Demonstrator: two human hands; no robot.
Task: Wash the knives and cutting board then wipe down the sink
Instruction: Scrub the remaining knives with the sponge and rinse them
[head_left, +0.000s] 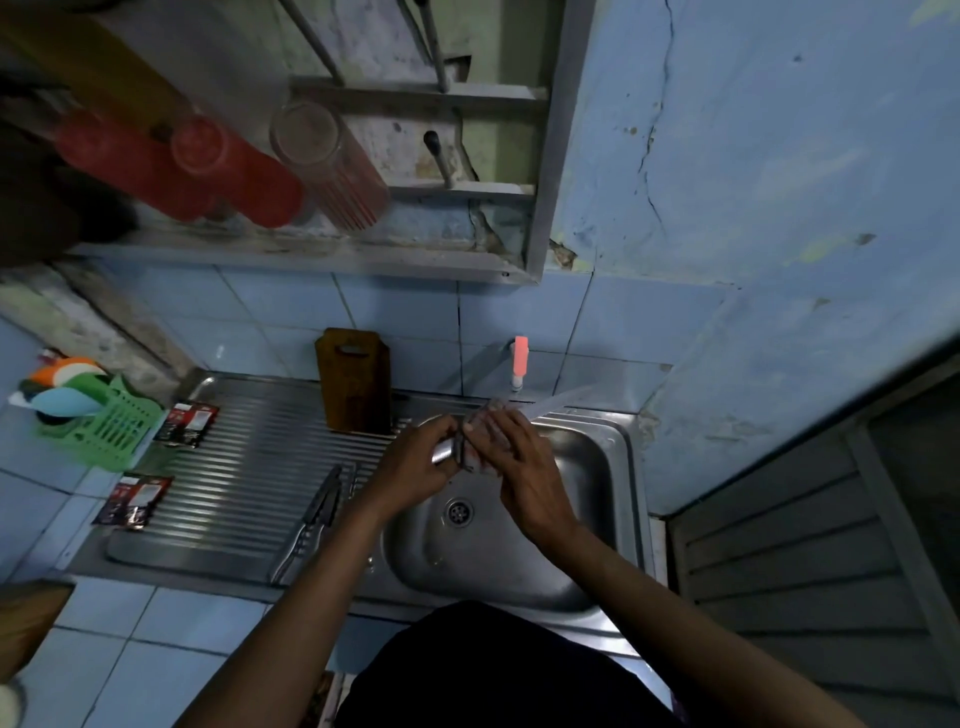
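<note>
— Nearest to us, what do you see?
— Dark clothing (498, 670) at the bottom edge, and two bare forearms reaching away over the stainless steel sink basin (587, 467) with its round drain (459, 512).
— And the hands?
— Both meet above the far left part of the basin. The left hand (415, 457) curls its fingers round a shiny metal piece, which looks like the handle end of a silver knife (445, 451). The right hand (519, 457) has thumb and fingers closed on the same knife, with something pale and wet-looking against it; I cannot tell what that is. A blurred pale streak runs from the hands toward the right, perhaps blade or water.
— Where is the tap?
— Just beyond the hands, at the far rim: a white tap with a pink-red handle (520, 361).
— The other task items?
— A brown wooden cutting board (356, 384) stands upright against the blue tiles, on the far edge of the ribbed steel draining board (234, 467). More dark-handled knives (317, 514) lie on the draining board, near the left forearm.
— Anything further left?
— Two dark sachets (187, 423) (132, 501), and a green plastic basket (114, 426) holding coloured utensils. Above, red plastic cups (208, 166) lie in a wall rack (415, 187).
</note>
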